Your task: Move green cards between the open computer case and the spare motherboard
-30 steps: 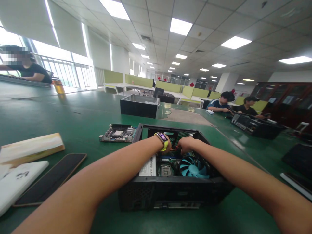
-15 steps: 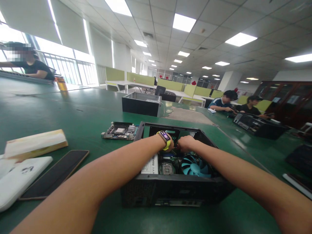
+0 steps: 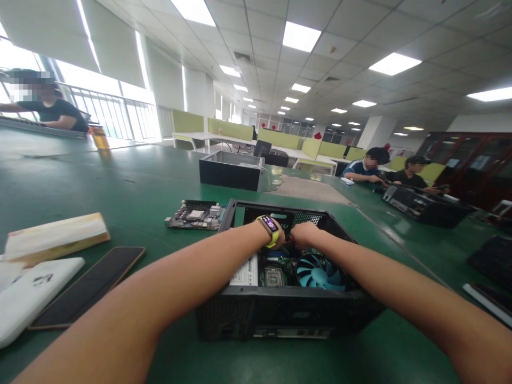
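Note:
An open black computer case (image 3: 280, 314) lies on the green table in front of me. Inside it I see a blue cooler fan (image 3: 319, 273), a bare CPU socket (image 3: 273, 276) and a white-labelled module (image 3: 246, 272). Both my arms reach into the case. My left hand (image 3: 279, 240), with a yellow-strapped watch (image 3: 269, 228) on the wrist, is mostly hidden behind that wrist. My right hand (image 3: 304, 236) is curled closed right beside it, deep in the case near the back wall. What the fingers hold is hidden.
A loose motherboard (image 3: 195, 215) lies left of the case. A phone (image 3: 88, 288), a white device (image 3: 24, 298) and a cardboard box (image 3: 56, 234) lie at the near left. Another open case (image 3: 232, 172) stands farther back. Other people work at the far left and the far right.
Almost nothing differs; my hands stay together inside the case and the view has shifted slightly.

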Available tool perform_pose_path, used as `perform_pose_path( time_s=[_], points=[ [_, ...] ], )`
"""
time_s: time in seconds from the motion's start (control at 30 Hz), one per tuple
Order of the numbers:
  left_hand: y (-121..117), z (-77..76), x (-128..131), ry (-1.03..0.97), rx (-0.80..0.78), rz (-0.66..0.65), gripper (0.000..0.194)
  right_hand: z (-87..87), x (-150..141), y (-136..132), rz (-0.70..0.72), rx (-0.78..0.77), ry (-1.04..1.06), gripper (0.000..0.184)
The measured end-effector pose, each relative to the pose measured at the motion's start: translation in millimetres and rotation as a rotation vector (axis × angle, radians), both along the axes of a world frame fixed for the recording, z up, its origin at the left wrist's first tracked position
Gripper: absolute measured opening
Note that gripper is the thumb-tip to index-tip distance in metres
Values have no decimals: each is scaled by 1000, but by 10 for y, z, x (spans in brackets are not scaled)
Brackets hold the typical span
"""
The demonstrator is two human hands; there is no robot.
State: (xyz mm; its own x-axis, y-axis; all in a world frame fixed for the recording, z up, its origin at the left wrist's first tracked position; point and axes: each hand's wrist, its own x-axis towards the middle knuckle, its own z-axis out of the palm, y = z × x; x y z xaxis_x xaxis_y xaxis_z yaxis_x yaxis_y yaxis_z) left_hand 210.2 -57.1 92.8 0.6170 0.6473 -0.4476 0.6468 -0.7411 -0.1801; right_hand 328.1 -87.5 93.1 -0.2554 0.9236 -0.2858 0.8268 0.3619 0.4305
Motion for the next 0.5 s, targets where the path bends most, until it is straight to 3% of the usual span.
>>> perform_pose_path(
  time_s=[0.33,0.5],
  points=[
    [-6,-29,1,11,5,-28,13,-24,5,14,-39,7,2,36],
    [24,-114,4,-41,31,-18,9,-45,2,24,-46,-1,5,36]
  ],
)
